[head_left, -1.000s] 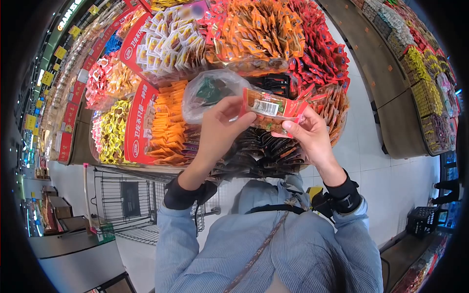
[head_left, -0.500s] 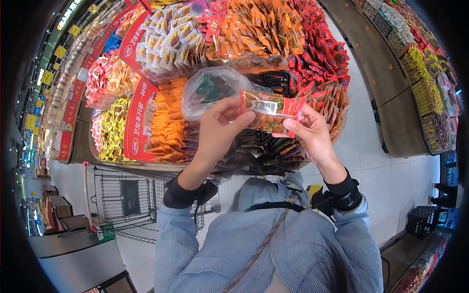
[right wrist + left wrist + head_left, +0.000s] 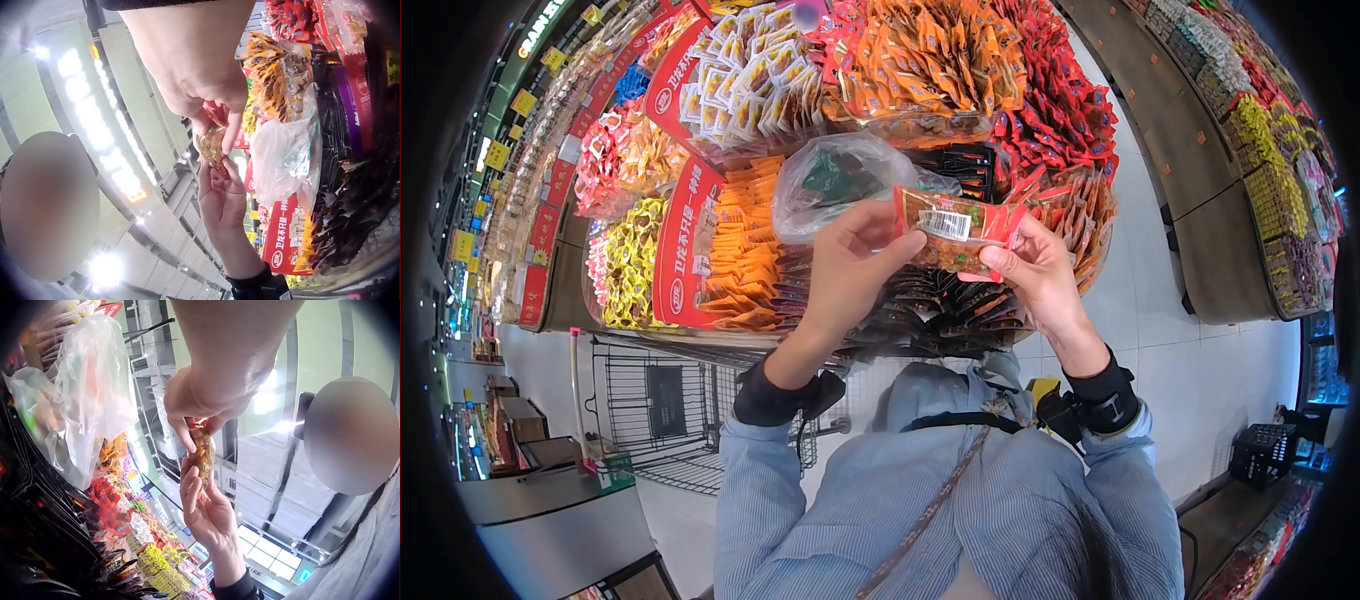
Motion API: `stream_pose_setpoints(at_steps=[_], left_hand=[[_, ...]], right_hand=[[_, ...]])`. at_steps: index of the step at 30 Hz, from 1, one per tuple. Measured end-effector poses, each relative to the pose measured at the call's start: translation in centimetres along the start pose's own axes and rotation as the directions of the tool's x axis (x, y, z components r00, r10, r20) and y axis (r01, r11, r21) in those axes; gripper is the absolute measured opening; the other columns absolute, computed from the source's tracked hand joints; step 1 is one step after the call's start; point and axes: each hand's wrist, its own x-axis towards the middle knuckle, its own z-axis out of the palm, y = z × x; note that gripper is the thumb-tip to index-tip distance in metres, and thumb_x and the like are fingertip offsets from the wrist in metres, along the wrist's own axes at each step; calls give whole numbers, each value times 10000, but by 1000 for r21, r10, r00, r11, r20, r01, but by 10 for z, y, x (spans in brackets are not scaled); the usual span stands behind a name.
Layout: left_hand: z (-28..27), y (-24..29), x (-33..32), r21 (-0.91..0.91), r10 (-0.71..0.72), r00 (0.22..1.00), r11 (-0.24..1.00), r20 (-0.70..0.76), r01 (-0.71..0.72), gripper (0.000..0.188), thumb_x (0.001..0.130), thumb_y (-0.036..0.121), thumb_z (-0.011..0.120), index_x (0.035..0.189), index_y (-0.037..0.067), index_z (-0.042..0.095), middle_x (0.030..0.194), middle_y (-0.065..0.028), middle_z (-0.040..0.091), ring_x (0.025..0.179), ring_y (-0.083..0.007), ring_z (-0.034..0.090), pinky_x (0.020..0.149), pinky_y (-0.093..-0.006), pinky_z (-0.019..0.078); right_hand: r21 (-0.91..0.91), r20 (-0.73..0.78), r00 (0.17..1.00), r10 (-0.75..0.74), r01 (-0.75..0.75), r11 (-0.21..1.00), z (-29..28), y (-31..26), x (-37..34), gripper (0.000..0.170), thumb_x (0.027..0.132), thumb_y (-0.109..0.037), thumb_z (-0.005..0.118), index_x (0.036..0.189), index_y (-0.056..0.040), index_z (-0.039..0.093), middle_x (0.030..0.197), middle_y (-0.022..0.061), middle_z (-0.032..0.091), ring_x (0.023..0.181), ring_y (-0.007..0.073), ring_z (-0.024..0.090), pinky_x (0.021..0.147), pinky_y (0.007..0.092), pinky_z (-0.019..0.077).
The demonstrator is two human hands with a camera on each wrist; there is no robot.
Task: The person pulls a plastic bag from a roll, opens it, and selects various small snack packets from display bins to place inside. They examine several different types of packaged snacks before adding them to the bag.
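A small red and clear snack packet (image 3: 948, 225) with a white barcode label is held up between both hands, over the front of a snack display. The left hand (image 3: 858, 262) pinches its left end between thumb and fingers, and the right hand (image 3: 1040, 278) pinches its right end. In the left wrist view, brown pieces with green bits show through the packet (image 3: 203, 453). The right wrist view has the same packet (image 3: 212, 147) stretched between the two hands. Behind the left hand lies a crumpled clear plastic bag (image 3: 800, 205) with something dark green in it.
Dark packets (image 3: 900, 315) fill the bin under the hands, with orange packets (image 3: 745, 240) to the left and red ones (image 3: 1055, 130) at the back right. A wire shopping cart (image 3: 660, 405) stands at the lower left. Shelving (image 3: 1205, 190) runs along the right.
The hands keep their hold on the packet, which has shifted and tilted only slightly. The view has moved a little.
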Motion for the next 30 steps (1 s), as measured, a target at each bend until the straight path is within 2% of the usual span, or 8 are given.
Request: stream_pose_setpoints(at_steps=[9, 12, 14, 15, 18, 21, 25, 30], left_hand=[[-23, -14, -15, 110, -139, 988, 983, -65, 145, 212, 755, 39, 612, 948, -20, 550, 869, -40, 601, 791, -74, 549, 711, -207, 438], [-51, 4, -17, 135, 111, 964, 988, -242, -80, 210, 763, 16, 597, 967, 0, 548, 868, -30, 597, 773, -79, 554, 698, -200, 439], [-74, 21, -10, 323, 297, 882, 929, -366, -178, 185, 764, -15, 582, 945, -1, 547, 820, -31, 587, 745, -72, 547, 670, -188, 440], [-84, 26, 0, 434, 425, 833, 863, -355, -256, 187, 766, -7, 585, 949, -15, 546, 799, -35, 584, 732, -77, 547, 660, -194, 447], [-98, 33, 21, 555, 489, 814, 790, -313, -260, 195, 765, 11, 594, 951, -29, 552, 809, -45, 588, 737, -88, 553, 670, -207, 455], [-97, 24, 36, 612, 434, 861, 765, -263, -199, 218, 757, 33, 608, 960, -32, 557, 824, -51, 596, 757, -92, 559, 692, -213, 457], [-93, 6, 37, 622, 311, 925, 775, -218, -114, 237, 747, 54, 613, 963, -25, 557, 835, -70, 606, 768, -97, 567, 688, -224, 458], [-89, -2, 29, 752, 123, 987, 659, -102, -5, 278, 750, 109, 627, 982, -28, 557, 832, -83, 613, 779, -118, 582, 707, -239, 462]], right_hand=[[-33, 71, 993, 95, -93, 995, -11, 15, -6, 307, 808, -71, 558, 1086, 14, 460, 999, 102, 565, 886, 162, 563, 764, 302, 488], [-56, 64, 990, 126, -123, 991, -15, 7, 0, 277, 813, -54, 544, 1070, 14, 468, 1001, 112, 563, 882, 173, 566, 753, 291, 487], [-113, 15, 992, 123, -120, 986, -20, 6, 11, 262, 813, -52, 540, 1058, 13, 473, 1002, 112, 563, 876, 176, 567, 754, 286, 485], [-145, -18, 995, 101, -103, 984, -19, 4, 20, 238, 813, -54, 538, 1036, 9, 481, 966, 101, 568, 849, 163, 568, 741, 277, 486], [-308, -94, 993, 68, -94, 947, -14, 9, 60, 305, 789, -146, 587, 1028, 11, 482, 916, 98, 568, 835, 152, 559, 698, 258, 457], [-619, -42, 997, 61, -74, 782, -14, 28, 102, 407, 807, -233, 567, 1094, 16, 423, 967, 105, 536, 834, 144, 533, 664, 259, 459], [-730, -115, 985, 129, -172, 661, -2, 46, 126, 510, 784, -243, 592, 1141, 39, 361, 903, 138, 545, 738, 134, 543, 538, 248, 442], [-568, -68, 984, 165, -174, 804, -1, 50, 129, 390, 767, -91, 567, 1093, 28, 388, 730, 66, 548, 552, 91, 506, 446, 209, 373]])
